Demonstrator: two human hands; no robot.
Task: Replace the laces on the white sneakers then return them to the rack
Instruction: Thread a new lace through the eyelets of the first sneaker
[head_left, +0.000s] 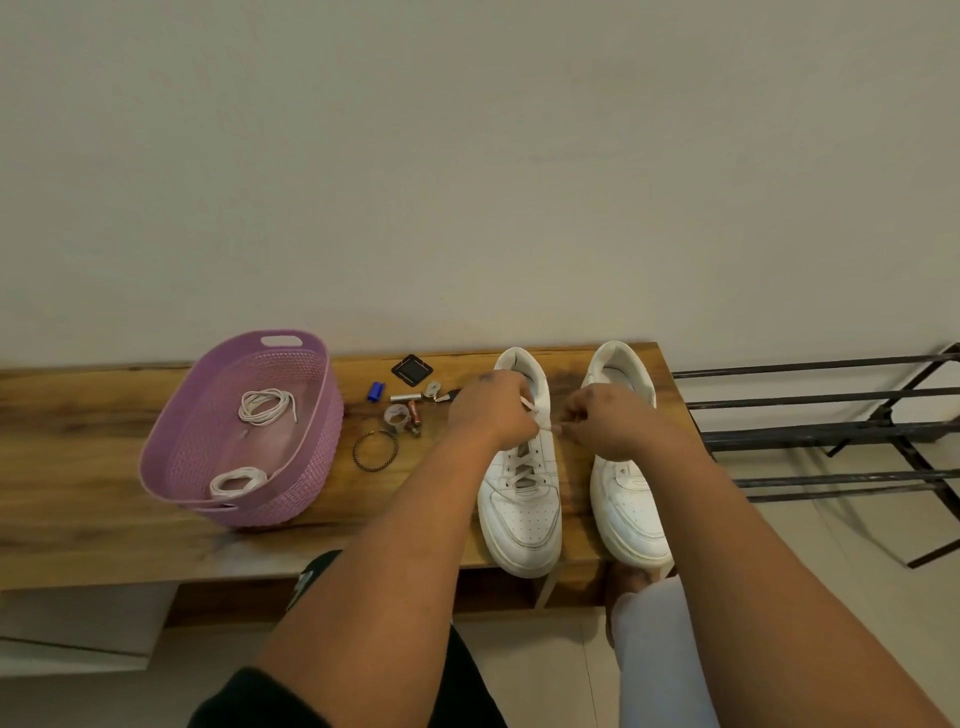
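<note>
Two white sneakers stood side by side on the wooden worktop (78, 499), toes toward the person, heels toward the wall; the left sneaker (522, 499) carried a lace (522, 470) criss-crossed through its lower eyelets, while the right sneaker (631, 499) showed no lacing that could be made out. The left hand (491, 410) gripped one lace end at the upper eyelets, its fingers curled round it, the tip poking up beside the tongue; the right hand (605, 415) pinched the other lace end just beside the shoe's right edge, so both grips were narrow and holding lace. The lace ran crosswise between the hands, at right angles to the shoe's long axis, which lay from person to wall; the next eyelets sat just beyond the fingers toward the heel, the left hand being the nearer to them. By my judgement the lacing of this shoe was well along, its top rows not yet done. A purple basket (171, 467) to the left held two coiled laces (265, 408); small oddments and a bangle (375, 451) lay between basket and shoes; the black metal rack (810, 431) stood to the right, apart from the worktop.
</note>
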